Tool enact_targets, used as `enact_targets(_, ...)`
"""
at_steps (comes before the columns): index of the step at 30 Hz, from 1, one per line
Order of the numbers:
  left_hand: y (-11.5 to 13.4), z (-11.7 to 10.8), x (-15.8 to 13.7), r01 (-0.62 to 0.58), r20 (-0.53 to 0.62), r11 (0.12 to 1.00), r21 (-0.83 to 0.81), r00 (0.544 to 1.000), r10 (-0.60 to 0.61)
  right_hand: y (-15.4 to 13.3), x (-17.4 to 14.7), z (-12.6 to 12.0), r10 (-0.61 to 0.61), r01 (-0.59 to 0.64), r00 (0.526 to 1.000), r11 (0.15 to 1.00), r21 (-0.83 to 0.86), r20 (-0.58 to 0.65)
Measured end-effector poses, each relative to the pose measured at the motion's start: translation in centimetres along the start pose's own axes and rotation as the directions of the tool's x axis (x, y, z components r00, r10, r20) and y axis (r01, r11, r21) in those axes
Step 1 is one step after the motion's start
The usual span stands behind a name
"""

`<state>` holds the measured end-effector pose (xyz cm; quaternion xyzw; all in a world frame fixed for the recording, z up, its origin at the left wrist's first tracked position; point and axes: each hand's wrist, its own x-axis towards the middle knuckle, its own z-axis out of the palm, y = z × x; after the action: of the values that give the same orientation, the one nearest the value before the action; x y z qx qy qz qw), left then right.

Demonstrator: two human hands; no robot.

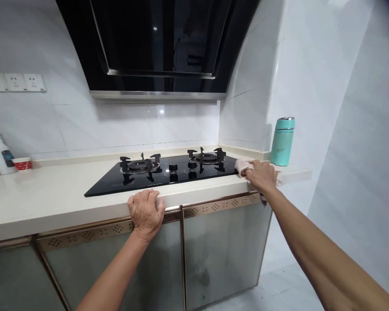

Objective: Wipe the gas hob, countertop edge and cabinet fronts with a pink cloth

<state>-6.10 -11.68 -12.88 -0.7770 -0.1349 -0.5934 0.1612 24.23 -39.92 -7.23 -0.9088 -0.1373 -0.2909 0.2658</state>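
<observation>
My right hand (262, 175) presses a pale pink cloth (244, 166) onto the counter at the right front corner of the black gas hob (162, 175). Its fingers are closed on the cloth, and part of the cloth hangs over the front edge. My left hand (146, 212) is curled over the front edge of the white countertop (61, 190), gripping it just in front of the hob. Two burners with black pan supports and two knobs (173, 168) are on the hob. A turquoise flask (282, 141) stands upright close behind my right hand.
A black range hood (162, 43) hangs low over the hob. At the far left stand a white spray bottle (0, 152) and a red and white paper cup (22, 164). Cabinets with glass doors (223, 250) are below the counter. A wall (317, 86) rises on the right.
</observation>
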Motion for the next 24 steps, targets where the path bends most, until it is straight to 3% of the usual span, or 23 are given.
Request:
enact_targets(2,0.1,-0.1,0.0,0.017,0.019,1.000,-0.015,1.000,-0.017,-3.9,-1.2,-0.1,-0.097,0.095,0.993,0.995,0.027,0.071)
enact_targets(4,0.1,-0.2,-0.1,0.024,0.034,0.999,-0.037,0.999,-0.023,-8.5,-2.9,-0.2,-0.247,0.234,0.956,0.967,0.096,0.158)
enact_targets(7,-0.1,-0.1,-0.4,0.036,0.040,0.995,-0.098,0.999,-0.032,-16.1,-6.3,-0.4,-0.475,0.429,0.847,0.876,0.218,0.239)
enact_targets(11,-0.9,-0.5,-0.8,0.055,-0.044,0.965,-0.258,0.997,-0.068,-25.6,-11.5,0.3,-0.658,0.588,0.711,0.749,0.305,0.246)
enact_targets(15,-2.7,-2.9,0.1,0.115,-0.180,0.938,-0.328,0.967,-0.181,-30.8,-13.6,0.9,-0.828,0.672,0.502,0.556,0.490,0.250)
enact_targets(18,-4.3,-5.6,1.9,0.123,-0.115,0.967,-0.223,0.982,-0.151,-30.3,-12.5,-0.1,-0.918,0.585,0.289,0.394,0.709,0.272)
enact_targets(19,-4.6,-6.3,2.7,0.097,-0.061,0.979,-0.181,0.992,-0.110,-29.3,-11.8,-0.6,-0.938,0.532,0.238,0.342,0.774,0.250)
enact_targets(20,-4.9,-6.8,3.5,0.064,0.001,0.987,-0.145,0.998,-0.065,-28.0,-10.9,-1.3,-0.949,0.477,0.224,0.306,0.824,0.222)
enact_targets(21,-5.0,-7.1,4.4,0.031,0.062,0.992,-0.119,0.998,-0.023,-26.4,-10.0,-1.9,-0.946,0.427,0.258,0.295,0.855,0.197)
enact_targets(22,-4.9,-7.2,5.2,0.000,0.121,0.995,-0.099,0.993,0.012,-24.5,-9.0,-2.4,-0.921,0.392,0.343,0.317,0.864,0.183)
enact_targets(24,-4.5,-6.5,6.7,-0.042,0.245,0.997,-0.070,0.968,0.058,-20.4,-7.1,-3.0,-0.810,0.373,0.562,0.427,0.823,0.166)
